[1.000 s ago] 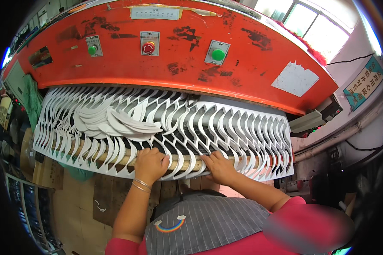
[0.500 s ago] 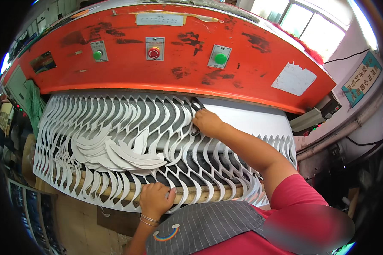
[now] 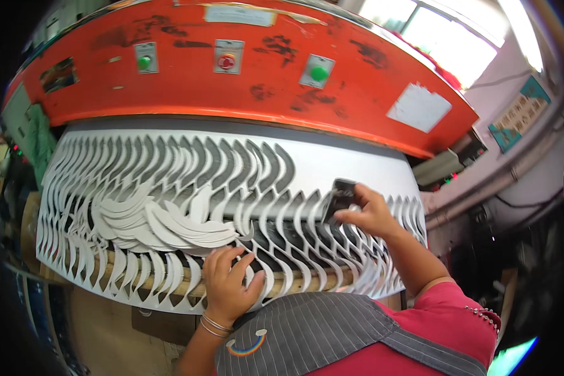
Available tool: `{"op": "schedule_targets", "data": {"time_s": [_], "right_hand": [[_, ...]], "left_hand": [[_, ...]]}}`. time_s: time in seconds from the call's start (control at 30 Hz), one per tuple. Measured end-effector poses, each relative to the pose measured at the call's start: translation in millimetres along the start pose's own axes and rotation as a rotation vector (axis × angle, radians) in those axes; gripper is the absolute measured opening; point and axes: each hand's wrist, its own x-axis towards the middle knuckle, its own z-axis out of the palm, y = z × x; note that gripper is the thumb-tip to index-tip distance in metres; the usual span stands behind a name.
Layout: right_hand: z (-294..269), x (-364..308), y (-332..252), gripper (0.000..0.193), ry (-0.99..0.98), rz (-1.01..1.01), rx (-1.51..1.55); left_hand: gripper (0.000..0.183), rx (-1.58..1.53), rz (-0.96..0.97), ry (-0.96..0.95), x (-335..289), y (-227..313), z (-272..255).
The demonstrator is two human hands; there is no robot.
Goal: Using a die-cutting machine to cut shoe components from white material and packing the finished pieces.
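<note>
The right hand (image 3: 371,212) pinches a dark tool (image 3: 340,199) over the right half of a white cut sheet (image 3: 357,161). The left hand (image 3: 227,282), fingers loosely spread, seemingly empty, rests near, beside loose crescents (image 3: 169,230); dragging the tool low could tear the sheet.

Has white crescent pieces (image 3: 169,225) heaped on a white slotted sheet (image 3: 244,193), left of a dark blocky tool (image 3: 341,197) in the right hand (image 3: 371,212); behind, 3 round buttons (image 3: 226,61) on a red machine (image 3: 182,94).

dark bed (image 3: 289,233) | white part-cut sheet (image 3: 351,160) over it | white crescents (image 3: 169,227) heaped on sheet
</note>
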Motion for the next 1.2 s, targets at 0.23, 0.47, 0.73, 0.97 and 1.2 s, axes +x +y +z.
{"op": "schedule_targets", "data": {"time_s": [0.23, 0.47, 0.73, 0.97, 1.2], "right_hand": [[42, -62, -23, 0.051, -0.139, -0.551, -0.119], [27, -90, -17, 0.064, -0.608, -0.357, 0.167], [9, -106, 11, 0.067, -0.726, -0.467, 0.308], [1, -139, 21, 0.062, -0.733, -0.362, 0.379], [39, -90, -8, 0.039, -0.533, -0.244, 0.576]], "left_hand": [[0.059, -0.867, -0.183, -0.636, 39, 48, 26], [0.044, -1.443, -0.532, -0.736, 21, 92, 15], [0.051, -1.106, -0.543, -0.691, 0, 150, 29], [0.045, -0.989, -0.697, -0.567, -22, 198, 36], [0.042, -0.862, -0.63, -0.194, 12, 192, 25]]}}
